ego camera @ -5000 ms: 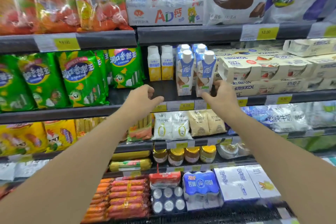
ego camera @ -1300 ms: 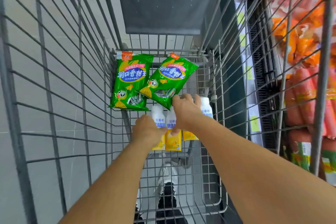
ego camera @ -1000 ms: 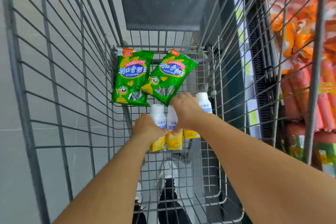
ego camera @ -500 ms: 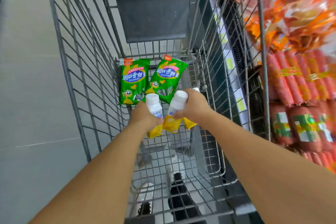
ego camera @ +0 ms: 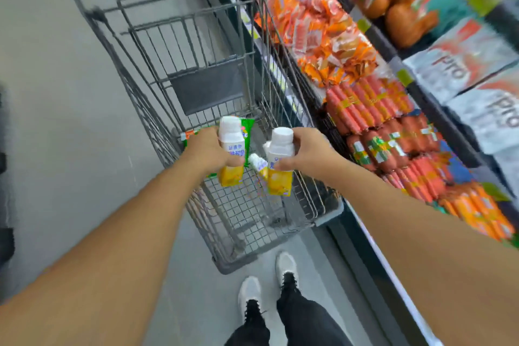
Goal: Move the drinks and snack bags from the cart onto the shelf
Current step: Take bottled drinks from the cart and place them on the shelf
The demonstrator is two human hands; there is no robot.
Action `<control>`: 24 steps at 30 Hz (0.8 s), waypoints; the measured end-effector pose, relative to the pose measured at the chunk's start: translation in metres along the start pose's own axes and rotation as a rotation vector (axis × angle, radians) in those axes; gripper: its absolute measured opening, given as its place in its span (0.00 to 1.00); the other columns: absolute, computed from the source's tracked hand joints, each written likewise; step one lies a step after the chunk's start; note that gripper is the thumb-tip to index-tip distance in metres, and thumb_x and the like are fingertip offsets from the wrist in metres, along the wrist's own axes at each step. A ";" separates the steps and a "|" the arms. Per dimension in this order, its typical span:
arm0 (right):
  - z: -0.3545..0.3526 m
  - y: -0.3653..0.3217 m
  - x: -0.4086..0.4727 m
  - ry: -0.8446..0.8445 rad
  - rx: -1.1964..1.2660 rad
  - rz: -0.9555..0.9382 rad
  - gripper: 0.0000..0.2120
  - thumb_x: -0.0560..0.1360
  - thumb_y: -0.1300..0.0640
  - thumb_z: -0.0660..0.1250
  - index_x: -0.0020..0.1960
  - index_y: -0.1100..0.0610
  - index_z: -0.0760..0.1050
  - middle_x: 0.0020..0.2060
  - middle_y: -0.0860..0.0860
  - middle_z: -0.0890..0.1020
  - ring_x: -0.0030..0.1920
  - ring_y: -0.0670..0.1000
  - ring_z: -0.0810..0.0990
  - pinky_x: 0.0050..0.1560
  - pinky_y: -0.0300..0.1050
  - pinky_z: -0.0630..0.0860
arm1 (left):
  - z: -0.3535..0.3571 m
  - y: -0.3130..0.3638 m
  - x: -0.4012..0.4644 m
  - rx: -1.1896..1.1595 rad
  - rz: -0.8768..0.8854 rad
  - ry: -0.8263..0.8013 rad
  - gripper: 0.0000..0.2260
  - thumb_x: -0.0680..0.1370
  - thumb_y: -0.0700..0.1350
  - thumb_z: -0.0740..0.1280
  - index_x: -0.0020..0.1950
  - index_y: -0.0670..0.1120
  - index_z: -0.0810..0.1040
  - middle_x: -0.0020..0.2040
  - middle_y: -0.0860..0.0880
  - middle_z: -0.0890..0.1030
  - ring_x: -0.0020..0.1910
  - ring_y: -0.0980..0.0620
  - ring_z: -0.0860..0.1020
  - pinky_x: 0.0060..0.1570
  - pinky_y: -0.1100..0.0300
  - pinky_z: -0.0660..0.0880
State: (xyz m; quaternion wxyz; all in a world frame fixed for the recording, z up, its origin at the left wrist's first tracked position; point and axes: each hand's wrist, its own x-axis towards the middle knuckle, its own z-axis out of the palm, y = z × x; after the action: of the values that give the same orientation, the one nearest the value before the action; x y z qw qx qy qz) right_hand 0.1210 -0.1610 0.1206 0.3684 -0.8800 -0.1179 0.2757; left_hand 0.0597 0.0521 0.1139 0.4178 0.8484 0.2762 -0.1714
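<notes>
My left hand (ego camera: 209, 153) grips a white-and-yellow drink carton (ego camera: 231, 149), held upright above the grey wire cart (ego camera: 196, 64). In my right hand (ego camera: 310, 150) is a second carton of the same kind (ego camera: 279, 161), also upright over the basket. A third drink (ego camera: 258, 164) shows between the two, lying lower in the cart. Green snack bags (ego camera: 247, 128) lie on the cart floor, mostly hidden behind my left hand and its carton. The shelf (ego camera: 373, 34) runs along the right side.
Red and orange sausage packs (ego camera: 373, 112) fill the lower shelf levels beside the cart. White boxes (ego camera: 463, 64) sit higher on the right. Grey floor (ego camera: 56, 121) stretches to the left. My shoes (ego camera: 266, 281) stand just behind the cart.
Both hands closed on the cartons in the cart and have lifted them clear of the basket floor. The view has swung up and right toward the shelf.
</notes>
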 end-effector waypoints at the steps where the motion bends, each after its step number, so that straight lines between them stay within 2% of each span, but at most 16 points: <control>1: -0.015 -0.007 -0.013 0.034 -0.031 -0.010 0.18 0.62 0.58 0.81 0.48 0.54 0.77 0.38 0.46 0.81 0.37 0.42 0.78 0.36 0.32 0.74 | -0.005 0.017 -0.008 0.043 0.033 -0.003 0.24 0.62 0.47 0.83 0.55 0.45 0.81 0.50 0.47 0.84 0.49 0.47 0.82 0.54 0.51 0.79; 4: -0.064 -0.013 -0.051 0.147 -0.047 -0.012 0.17 0.62 0.57 0.81 0.47 0.54 0.79 0.39 0.48 0.82 0.37 0.43 0.78 0.39 0.39 0.76 | -0.012 0.074 -0.028 0.105 0.153 -0.042 0.23 0.61 0.51 0.83 0.53 0.47 0.81 0.49 0.48 0.84 0.48 0.46 0.82 0.51 0.51 0.79; 6: -0.095 -0.008 -0.079 0.196 -0.043 0.027 0.15 0.63 0.57 0.81 0.46 0.55 0.78 0.37 0.47 0.81 0.35 0.40 0.76 0.35 0.35 0.73 | -0.008 0.113 -0.040 0.127 0.252 -0.081 0.23 0.62 0.51 0.83 0.53 0.46 0.81 0.49 0.48 0.84 0.48 0.47 0.82 0.49 0.53 0.78; 11: -0.176 0.013 -0.170 0.404 -0.040 0.116 0.14 0.63 0.57 0.80 0.45 0.58 0.80 0.36 0.48 0.81 0.36 0.43 0.76 0.37 0.36 0.73 | 0.028 0.221 -0.086 0.215 0.509 -0.196 0.25 0.61 0.51 0.83 0.54 0.45 0.80 0.49 0.49 0.84 0.49 0.48 0.82 0.49 0.54 0.77; 14: -0.217 0.033 -0.236 0.544 0.034 0.169 0.13 0.63 0.59 0.80 0.45 0.55 0.80 0.37 0.47 0.83 0.38 0.40 0.77 0.40 0.37 0.75 | 0.064 0.282 -0.125 0.247 0.642 -0.296 0.29 0.61 0.51 0.84 0.58 0.46 0.81 0.52 0.48 0.85 0.50 0.47 0.82 0.54 0.48 0.79; 17: -0.250 0.063 -0.306 0.668 0.042 0.220 0.12 0.63 0.60 0.80 0.45 0.57 0.82 0.37 0.47 0.84 0.37 0.39 0.78 0.40 0.36 0.74 | 0.110 0.332 -0.175 0.252 0.761 -0.397 0.32 0.62 0.50 0.83 0.62 0.45 0.78 0.52 0.48 0.84 0.49 0.48 0.82 0.52 0.48 0.80; 20: -0.274 0.094 -0.383 0.767 0.093 0.290 0.17 0.63 0.57 0.81 0.50 0.58 0.82 0.43 0.50 0.86 0.42 0.43 0.82 0.45 0.46 0.78 | 0.162 0.368 -0.234 0.269 0.857 -0.497 0.30 0.64 0.48 0.82 0.62 0.48 0.76 0.52 0.47 0.83 0.46 0.48 0.81 0.50 0.47 0.80; 24: -0.286 0.143 -0.490 0.924 0.125 0.388 0.17 0.60 0.52 0.82 0.46 0.56 0.83 0.41 0.50 0.87 0.43 0.45 0.84 0.47 0.51 0.81 | 0.242 0.396 -0.319 0.361 1.007 -0.608 0.28 0.64 0.49 0.82 0.61 0.47 0.78 0.53 0.49 0.83 0.49 0.48 0.81 0.54 0.48 0.79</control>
State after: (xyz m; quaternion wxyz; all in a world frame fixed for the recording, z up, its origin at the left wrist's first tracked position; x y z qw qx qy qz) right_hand -0.1171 -0.6293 0.3788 0.3758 -0.8921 0.2401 -0.0726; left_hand 0.0359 -0.4434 0.3807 0.3572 0.8451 -0.3234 -0.2313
